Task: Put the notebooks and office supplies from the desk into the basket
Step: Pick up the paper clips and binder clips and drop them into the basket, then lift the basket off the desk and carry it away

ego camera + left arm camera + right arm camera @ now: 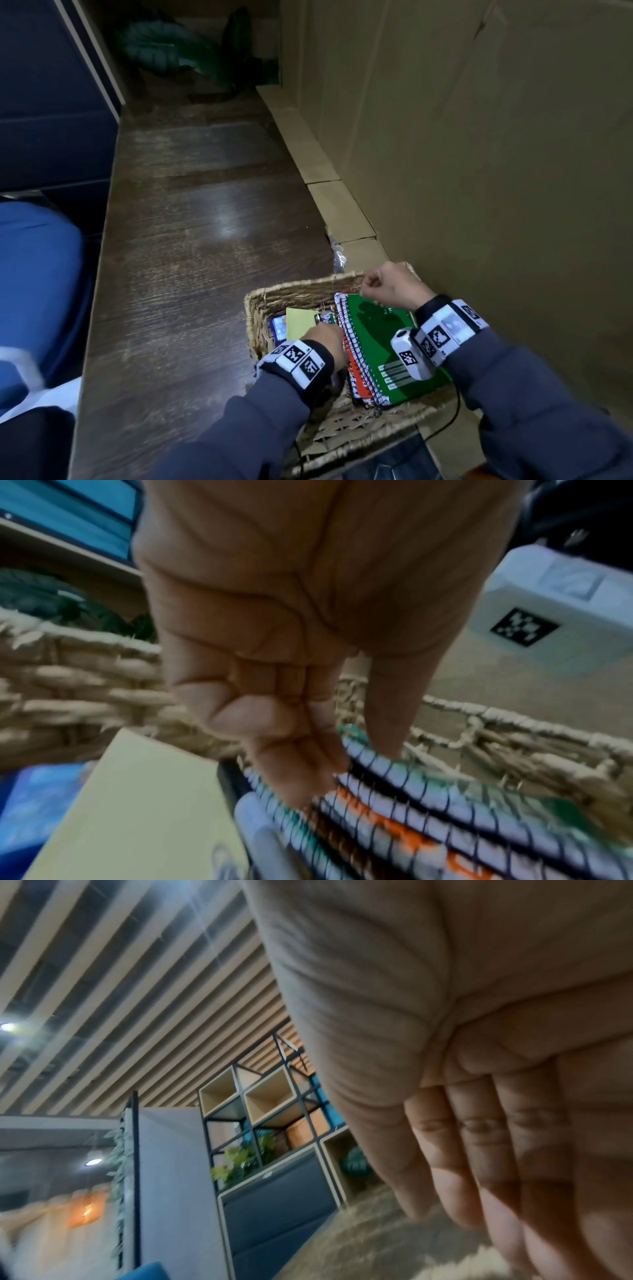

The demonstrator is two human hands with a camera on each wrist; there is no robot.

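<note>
A woven basket (291,287) sits at the desk's near right. Inside it lies a stack of spiral notebooks, a green notebook (373,339) on top. My left hand (337,332) is at the stack's spiral edge. In the left wrist view the left hand (342,772) pinches the wire bindings (428,818), thumb above and fingers at the side. My right hand (363,291) is curled over the green notebook's far corner by the basket's back rim; the contact itself is hidden. The right wrist view shows only the right hand's fingers (479,1177) and the room. A yellow pad (301,322) and a blue item (278,327) lie in the basket's left part.
The dark wooden desk (191,240) stretches away ahead. A cardboard wall (479,137) lines its right side, with crumpled plastic (339,255) at its foot. A blue chair (34,274) stands left. A plant (191,51) sits at the far end.
</note>
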